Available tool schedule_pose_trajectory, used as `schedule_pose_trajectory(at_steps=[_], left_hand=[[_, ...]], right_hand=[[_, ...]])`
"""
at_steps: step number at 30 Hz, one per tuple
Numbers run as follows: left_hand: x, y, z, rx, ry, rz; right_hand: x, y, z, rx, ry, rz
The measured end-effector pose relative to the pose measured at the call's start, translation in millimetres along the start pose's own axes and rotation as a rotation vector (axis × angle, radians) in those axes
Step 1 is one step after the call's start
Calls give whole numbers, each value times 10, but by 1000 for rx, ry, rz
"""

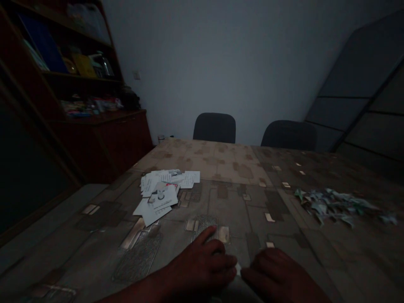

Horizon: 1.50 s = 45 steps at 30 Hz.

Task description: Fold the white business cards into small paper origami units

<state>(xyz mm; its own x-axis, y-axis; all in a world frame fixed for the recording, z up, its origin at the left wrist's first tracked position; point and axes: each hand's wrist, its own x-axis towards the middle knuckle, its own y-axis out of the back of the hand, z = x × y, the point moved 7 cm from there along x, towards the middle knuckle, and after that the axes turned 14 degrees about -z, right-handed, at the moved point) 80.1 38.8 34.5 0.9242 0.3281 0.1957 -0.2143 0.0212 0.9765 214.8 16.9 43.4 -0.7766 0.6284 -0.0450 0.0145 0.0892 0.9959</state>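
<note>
My left hand (206, 267) is at the front edge of the table, its index finger raised and the other fingers curled. Close to its right, my right hand (277, 273) is closed, with fingers bent toward the left one. A small white piece of paper (238, 268) shows between the two sets of fingertips, which seem to pinch it; most of it is hidden. Farther left lies a loose pile of white printed cards (164, 198). To the right is a spread heap of small folded papers (337, 206), whitish and green, somewhat blurred.
A patterned cloth covers the table (221, 168). Beyond its far edge stand two dark chairs (214, 127) against a pale wall. At left is a dark red cabinet (116, 139) with loaded shelves. The room is dim.
</note>
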Motion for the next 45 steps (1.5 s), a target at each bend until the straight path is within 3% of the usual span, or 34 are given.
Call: schedule_pose_trajectory(at_steps=[5,10,14,25,32,37,39,41,43,45], left_hand=[[18,16,7,7,-9,-14],[15,69,8,26,6,-37],[-43,94,2,77,22,10],[-101,-61,-87,18,20,85],[-96,-110,-106,-25,64,145],[-98,146,-65,-127,-35,237],[-91,262,-164,-349,51,262],[-109,295,-331,-630,272,307],[-115,216,-418,-881,452,301],[-92,101,-426,-1056,550,267]], right_hand=[[56,-63,2,-22,-22,32],[28,-111,81,190,-146,-46],[67,-86,135,323,-240,-50],[369,-66,226,570,-476,-90],[415,-118,240,712,-410,-5],[411,-227,330,1034,-387,109],[395,-204,382,1179,-400,215],[381,-166,417,1318,-412,332],[388,-132,407,1419,-404,410],[407,-107,365,1466,-383,452]])
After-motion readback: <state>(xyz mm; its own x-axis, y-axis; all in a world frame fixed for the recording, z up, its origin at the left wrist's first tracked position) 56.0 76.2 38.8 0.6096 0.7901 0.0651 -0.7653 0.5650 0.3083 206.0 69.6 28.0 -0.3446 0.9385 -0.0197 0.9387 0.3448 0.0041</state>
